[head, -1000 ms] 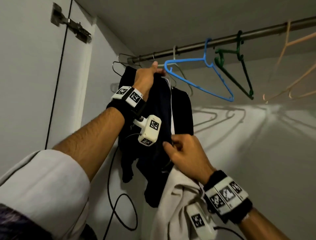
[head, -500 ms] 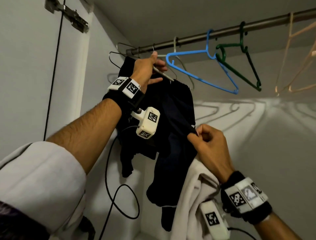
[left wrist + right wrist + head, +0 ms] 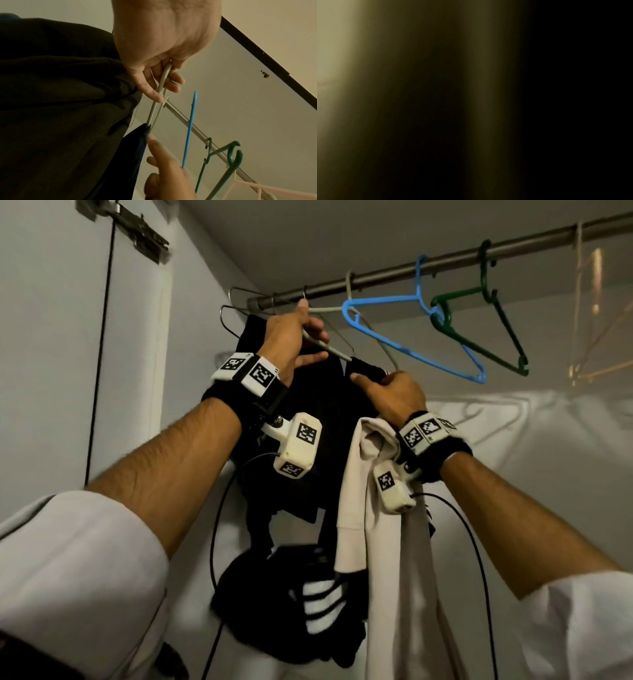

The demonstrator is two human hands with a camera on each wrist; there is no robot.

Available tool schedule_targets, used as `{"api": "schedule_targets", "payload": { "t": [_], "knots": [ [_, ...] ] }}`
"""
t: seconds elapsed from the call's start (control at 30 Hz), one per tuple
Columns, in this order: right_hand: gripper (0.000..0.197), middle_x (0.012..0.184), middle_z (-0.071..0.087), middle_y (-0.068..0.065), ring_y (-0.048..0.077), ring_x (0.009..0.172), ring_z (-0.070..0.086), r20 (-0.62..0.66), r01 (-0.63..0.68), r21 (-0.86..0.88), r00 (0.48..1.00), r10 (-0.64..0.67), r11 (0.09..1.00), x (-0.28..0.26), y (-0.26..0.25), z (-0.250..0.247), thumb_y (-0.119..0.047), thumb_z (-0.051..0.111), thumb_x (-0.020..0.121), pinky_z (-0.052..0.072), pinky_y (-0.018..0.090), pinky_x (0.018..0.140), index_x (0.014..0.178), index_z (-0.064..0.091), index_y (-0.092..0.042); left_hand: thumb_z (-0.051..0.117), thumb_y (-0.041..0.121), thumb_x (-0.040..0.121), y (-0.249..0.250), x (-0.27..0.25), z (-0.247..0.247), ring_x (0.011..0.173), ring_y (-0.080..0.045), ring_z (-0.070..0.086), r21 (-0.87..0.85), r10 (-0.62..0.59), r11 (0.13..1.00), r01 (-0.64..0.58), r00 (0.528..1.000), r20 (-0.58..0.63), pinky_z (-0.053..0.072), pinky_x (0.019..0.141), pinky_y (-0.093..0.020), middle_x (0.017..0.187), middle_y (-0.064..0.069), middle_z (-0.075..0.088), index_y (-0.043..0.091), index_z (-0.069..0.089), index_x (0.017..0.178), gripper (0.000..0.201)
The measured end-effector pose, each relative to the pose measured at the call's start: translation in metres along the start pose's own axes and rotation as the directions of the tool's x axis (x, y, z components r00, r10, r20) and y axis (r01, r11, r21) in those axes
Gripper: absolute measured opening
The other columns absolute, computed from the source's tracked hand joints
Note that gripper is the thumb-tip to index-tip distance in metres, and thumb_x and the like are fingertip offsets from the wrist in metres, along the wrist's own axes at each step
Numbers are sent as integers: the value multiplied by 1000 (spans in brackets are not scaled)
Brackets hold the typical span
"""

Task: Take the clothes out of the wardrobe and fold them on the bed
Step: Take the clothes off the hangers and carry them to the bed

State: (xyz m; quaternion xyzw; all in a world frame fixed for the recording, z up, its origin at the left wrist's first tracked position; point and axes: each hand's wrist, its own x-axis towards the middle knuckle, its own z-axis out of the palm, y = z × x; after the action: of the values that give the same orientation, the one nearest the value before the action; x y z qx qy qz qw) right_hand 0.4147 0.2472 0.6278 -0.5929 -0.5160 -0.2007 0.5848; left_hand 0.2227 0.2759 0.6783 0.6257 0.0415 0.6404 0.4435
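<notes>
Near the metal wardrobe rail's point(image 3: 394, 273) left end, the left hand point(image 3: 291, 337) grips a grey plastic hanger point(image 3: 327, 345) while the right hand point(image 3: 390, 395) pinches the dark garment point(image 3: 322, 412) hanging from it.

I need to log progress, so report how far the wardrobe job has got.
Done: a beige garment already hangs over the right forearm, and the blue hanger and green hanger are bare. In hand: left hand grips the grey hanger while right hand pulls the dark garment off it. Left: any folding; no bed in view.
</notes>
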Motion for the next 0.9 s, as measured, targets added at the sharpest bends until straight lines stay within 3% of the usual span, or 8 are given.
{"api": "schedule_targets", "payload": {
  "t": [0.1, 0.17, 0.3, 0.43, 0.53, 0.63, 0.73, 0.9],
  "knots": [
    [38, 85, 62, 5, 32, 86, 64, 36, 58, -152, 998, -53, 987, 10, 10, 18, -55, 66, 92, 42, 31, 71, 89, 67, -17, 42, 36, 108, 0, 1, -2, 80, -20, 68, -24, 2, 1000, -2, 1000, 6, 62, 69, -33, 68, -6, 65, 11, 57, 73, 46],
    [29, 82, 64, 10, 37, 89, 67, 25, 90, -170, 996, -87, 981, 12, 20, 29, -45, 64, 92, 39, 31, 69, 82, 61, -18, 42, 37, 108, -1, 0, -1, 81, -20, 68, -6, 3, 1000, -3, 1000, 6, 62, 71, -36, 69, -6, 65, 11, 55, 71, 47],
    [42, 62, 56, 4, 38, 75, 61, -1, 182, -140, 983, -184, 973, -16, 26, 41, -37, 62, 95, 36, 33, 64, 63, 47, -14, 41, 37, 109, -9, -3, 2, 73, -14, 67, 25, 18, 1000, -17, 1000, -15, 60, 78, -37, 72, -7, 68, 13, 49, 66, 49],
    [47, 56, 51, 1, 33, 63, 56, 50, 309, -105, 951, -305, 945, -72, 27, 40, -43, 59, 94, 35, 34, 59, 61, 42, -15, 37, 36, 109, -23, -6, 5, 58, -6, 66, 37, 26, 999, -25, 1000, -11, 50, 67, -26, 80, -7, 70, 15, 45, 67, 49],
    [47, 51, 47, -2, 23, 53, 49, 143, 380, -49, 918, -370, 924, -121, 35, 40, -44, 58, 95, 31, 33, 54, 60, 40, -17, 38, 32, 110, -31, -7, 7, 55, -11, 65, -39, 19, 999, -20, 1000, -24, 50, 51, -17, 79, -11, 70, 11, 45, 65, 50],
    [46, 51, 45, -5, 15, 50, 44, 181, 404, 25, 898, -401, 915, -157, 45, 34, -43, 57, 97, 33, 35, 52, 61, 41, -19, 40, 32, 109, -35, -2, 7, 58, -16, 66, -96, 31, 995, -34, 999, -34, 53, 54, -21, 74, -12, 72, 9, 46, 61, 54],
    [46, 51, 43, -4, 18, 49, 45, 182, 431, 94, 879, -441, 898, -173, 46, 25, -37, 60, 100, 31, 30, 50, 62, 42, -18, 42, 30, 109, -35, -4, 10, 54, -16, 66, -140, 39, 989, -45, 998, -46, 53, 52, -21, 74, -16, 69, 8, 45, 61, 53],
    [47, 50, 41, -7, 17, 46, 43, 306, 538, 134, 777, -551, 832, -199, 28, 9, -35, 60, 102, 29, 25, 49, 62, 40, -21, 41, 29, 109, -29, -3, 12, 53, -6, 65, -63, 62, 996, -69, 993, -105, 48, 53, -18, 85, -13, 69, 9, 46, 61, 53]
  ]
}}
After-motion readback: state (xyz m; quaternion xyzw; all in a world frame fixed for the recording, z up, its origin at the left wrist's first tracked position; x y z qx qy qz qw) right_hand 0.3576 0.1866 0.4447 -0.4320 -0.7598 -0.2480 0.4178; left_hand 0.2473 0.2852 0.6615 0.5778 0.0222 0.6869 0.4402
